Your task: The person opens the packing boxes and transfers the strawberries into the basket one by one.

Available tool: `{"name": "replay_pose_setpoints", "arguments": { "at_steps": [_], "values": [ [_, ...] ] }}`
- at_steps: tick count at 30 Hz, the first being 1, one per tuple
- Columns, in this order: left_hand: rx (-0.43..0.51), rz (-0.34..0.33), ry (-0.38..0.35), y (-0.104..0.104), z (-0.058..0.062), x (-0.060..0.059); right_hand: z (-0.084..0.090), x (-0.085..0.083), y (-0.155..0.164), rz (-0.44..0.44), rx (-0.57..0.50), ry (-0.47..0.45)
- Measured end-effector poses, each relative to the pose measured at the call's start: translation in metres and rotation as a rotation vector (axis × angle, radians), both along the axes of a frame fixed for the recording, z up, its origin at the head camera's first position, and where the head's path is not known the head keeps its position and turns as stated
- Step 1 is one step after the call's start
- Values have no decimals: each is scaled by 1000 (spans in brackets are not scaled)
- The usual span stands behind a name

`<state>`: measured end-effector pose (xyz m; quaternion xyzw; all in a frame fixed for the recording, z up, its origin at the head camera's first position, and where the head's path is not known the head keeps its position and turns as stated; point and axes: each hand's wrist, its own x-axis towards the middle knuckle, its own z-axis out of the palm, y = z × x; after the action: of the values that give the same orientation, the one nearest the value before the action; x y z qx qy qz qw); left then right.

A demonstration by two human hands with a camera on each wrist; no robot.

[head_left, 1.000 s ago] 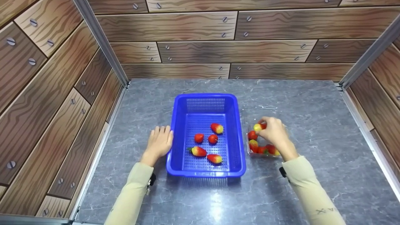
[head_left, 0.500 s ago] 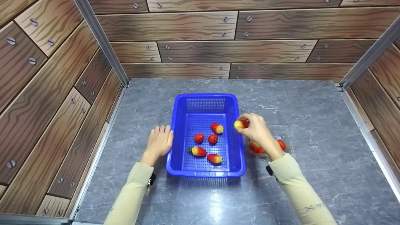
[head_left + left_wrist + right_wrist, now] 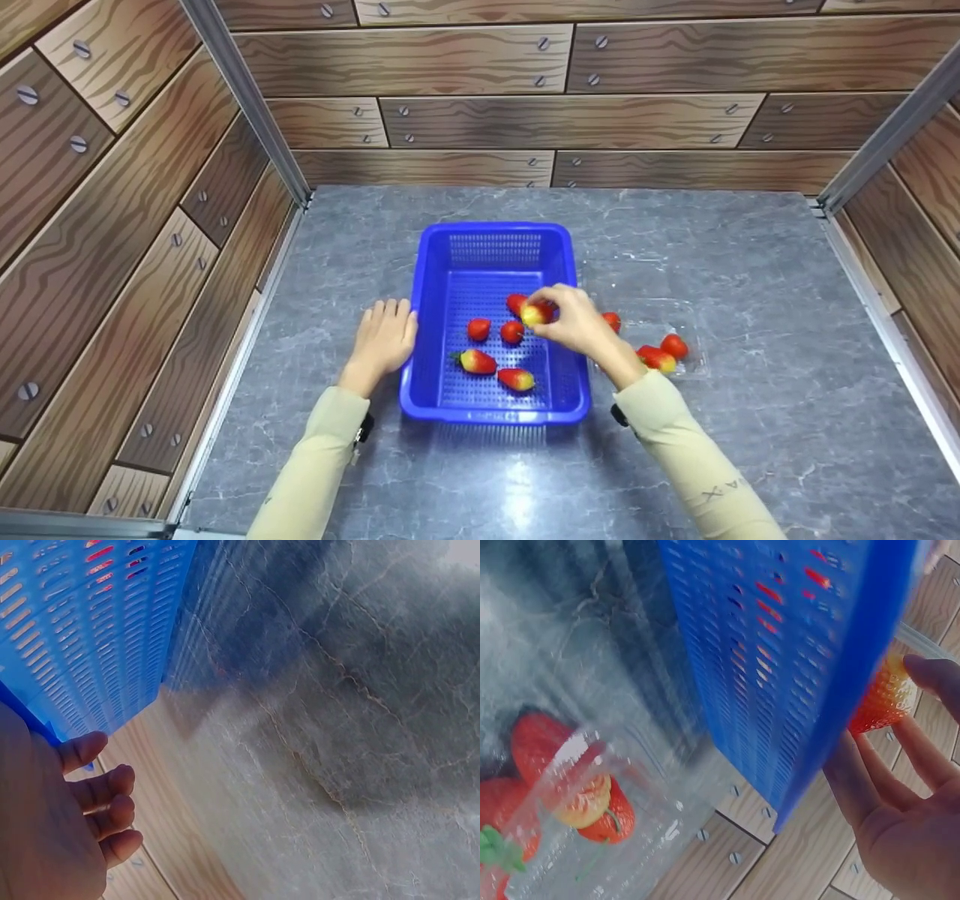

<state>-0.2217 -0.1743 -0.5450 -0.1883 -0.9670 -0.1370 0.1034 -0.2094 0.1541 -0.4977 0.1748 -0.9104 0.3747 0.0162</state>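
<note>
In the head view a blue plastic basket (image 3: 495, 416) with slotted sides holds several red and red-yellow toy strawberries, such as one strawberry (image 3: 478, 362) with a green stem. My left hand (image 3: 384, 337) lies against the basket's left rim, its fingers loosely extended; the left wrist view shows the fingers (image 3: 112, 787) beside the slotted wall. Over the basket's right part, my right hand (image 3: 577, 324) pinches a red-yellow strawberry (image 3: 535, 313) between thumb and fingertips. That same strawberry (image 3: 885, 696) shows past the rim in the right wrist view, partly hidden by it.
Right of the basket stands a clear plastic box (image 3: 694, 319) with several more strawberries (image 3: 673, 346), partly covered by my right forearm. The grey marbled tabletop (image 3: 787, 315) is bordered by wood-patterned walls (image 3: 480, 60) at the back and both sides.
My right hand has carried the red-yellow strawberry leftward from the clear box, across the basket's right rim, to above its inside. The left hand keeps its place.
</note>
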Motion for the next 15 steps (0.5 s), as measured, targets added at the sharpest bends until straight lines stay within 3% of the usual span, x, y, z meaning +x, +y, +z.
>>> {"name": "replay_pose_setpoints", "arguments": {
  "at_steps": [7, 15],
  "values": [
    [-17, 1, 44, -1, 0, -1, -8, -1, -7, 18, 17, -19],
    [-19, -2, 30, 1, 2, 1, -19, 0, -13, 44, 80, -28]
  ]
}}
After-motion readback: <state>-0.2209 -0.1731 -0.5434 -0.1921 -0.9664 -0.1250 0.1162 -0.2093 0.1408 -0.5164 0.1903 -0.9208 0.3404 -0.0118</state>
